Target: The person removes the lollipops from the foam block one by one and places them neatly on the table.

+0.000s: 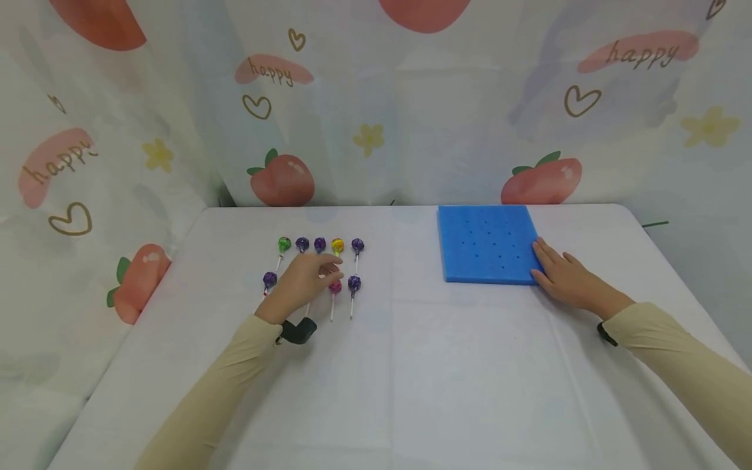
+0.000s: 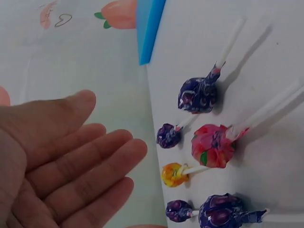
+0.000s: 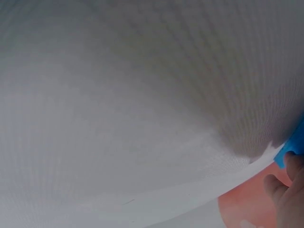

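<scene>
Two rows of wrapped lollipops lie on the left of the table, among them a green one (image 1: 284, 244), a yellow one (image 1: 337, 245), a pink one (image 2: 213, 146) and several purple ones (image 2: 198, 95). Over these rows reaches my left hand (image 1: 304, 279), holding nothing, its fingers loosely extended in the left wrist view. It covers part of the front row in the head view. On the right lies a blue board (image 1: 487, 245) dotted with small holes. My right hand (image 1: 566, 277) rests at its right edge, fingertips on the border.
A white cloth covers the table (image 1: 399, 391). Behind it and to the left hangs a curtain (image 1: 435, 111) printed with peaches, hearts and flowers. A dark band (image 1: 299, 331) sits at the left wrist.
</scene>
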{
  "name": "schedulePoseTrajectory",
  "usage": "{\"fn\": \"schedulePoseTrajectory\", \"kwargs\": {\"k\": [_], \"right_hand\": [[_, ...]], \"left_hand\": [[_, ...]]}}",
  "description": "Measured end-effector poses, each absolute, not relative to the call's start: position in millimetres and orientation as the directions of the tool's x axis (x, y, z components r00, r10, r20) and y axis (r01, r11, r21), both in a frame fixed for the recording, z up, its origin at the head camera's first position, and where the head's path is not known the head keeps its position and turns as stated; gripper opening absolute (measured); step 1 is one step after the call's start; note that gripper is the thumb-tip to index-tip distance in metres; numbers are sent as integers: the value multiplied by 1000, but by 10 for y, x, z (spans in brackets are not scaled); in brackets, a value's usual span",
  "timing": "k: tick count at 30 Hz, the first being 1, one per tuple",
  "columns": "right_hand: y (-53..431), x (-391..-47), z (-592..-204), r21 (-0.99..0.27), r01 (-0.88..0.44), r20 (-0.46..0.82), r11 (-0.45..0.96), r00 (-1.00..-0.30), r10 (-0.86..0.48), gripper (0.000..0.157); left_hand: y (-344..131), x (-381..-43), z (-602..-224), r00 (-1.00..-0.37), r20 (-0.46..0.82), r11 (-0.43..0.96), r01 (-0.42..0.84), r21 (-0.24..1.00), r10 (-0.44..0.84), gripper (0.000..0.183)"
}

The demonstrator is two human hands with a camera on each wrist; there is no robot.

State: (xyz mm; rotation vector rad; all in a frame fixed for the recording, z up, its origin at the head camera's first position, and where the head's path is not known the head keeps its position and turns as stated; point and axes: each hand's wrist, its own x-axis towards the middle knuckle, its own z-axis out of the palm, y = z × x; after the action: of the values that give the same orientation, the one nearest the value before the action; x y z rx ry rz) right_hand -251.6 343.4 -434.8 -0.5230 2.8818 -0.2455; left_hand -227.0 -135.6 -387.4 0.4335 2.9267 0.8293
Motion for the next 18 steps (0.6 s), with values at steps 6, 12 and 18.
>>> {"fn": "schedulePoseTrajectory", "kwargs": {"k": [6, 12, 18], "right_hand": [[3456, -2545, -4363, -189, -335, -162, 923, -916, -366, 68], [3449, -2559, -4386, -192, -338, -163, 922, -915, -369, 69], [3468, -2551, -4398, -172, -350, -154, 921, -914, -376, 70]], "left_hand": [[-1506, -2334, -3866, -948, 124, 787, 313, 532, 294, 38], [-1709, -2421, -3955, -952, 275, 704, 289, 649, 138, 38], [-1947, -2466, -4016, -970, 242, 383, 214, 898, -26, 37]]}}
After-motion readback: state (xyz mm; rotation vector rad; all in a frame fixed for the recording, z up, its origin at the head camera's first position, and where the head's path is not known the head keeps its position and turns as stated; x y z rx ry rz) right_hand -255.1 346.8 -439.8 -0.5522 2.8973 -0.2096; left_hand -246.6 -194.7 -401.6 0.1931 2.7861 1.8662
